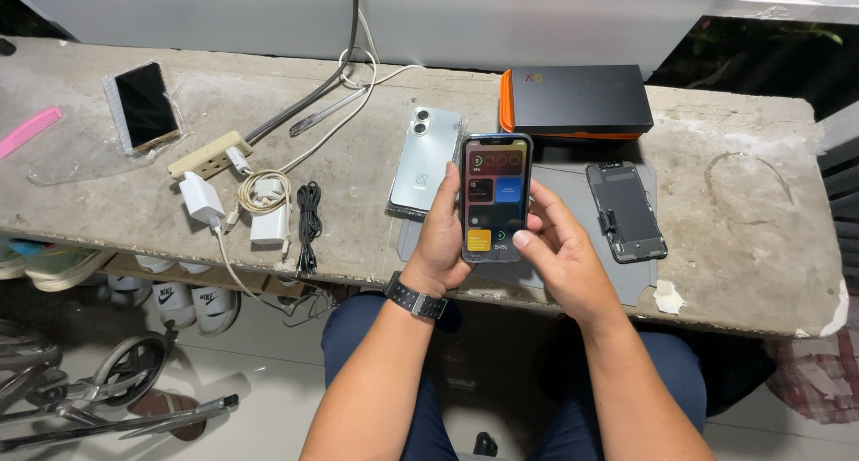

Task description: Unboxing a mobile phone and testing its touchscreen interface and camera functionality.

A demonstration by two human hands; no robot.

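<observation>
My left hand [440, 237] grips a dark smartphone [495, 197] upright by its left edge, with the lit screen showing coloured tiles. A black watch sits on that wrist. My right hand [557, 246] cups the phone's right side, thumb resting near the lower right of the screen. The phone hovers over a grey work mat [573, 179] on a concrete ledge [734, 237]. A pale green phone [425, 161] lies face down just left of the held one. A detached phone screen part [626, 211] lies on the mat to the right.
A black box with an orange edge [577, 101] sits behind the mat. To the left are a power strip [210, 154], white chargers [201, 199], coiled cables [307, 219], another phone in clear wrap [143, 106] and a pink comb [27, 132]. Shoes and metal frames lie on the floor below.
</observation>
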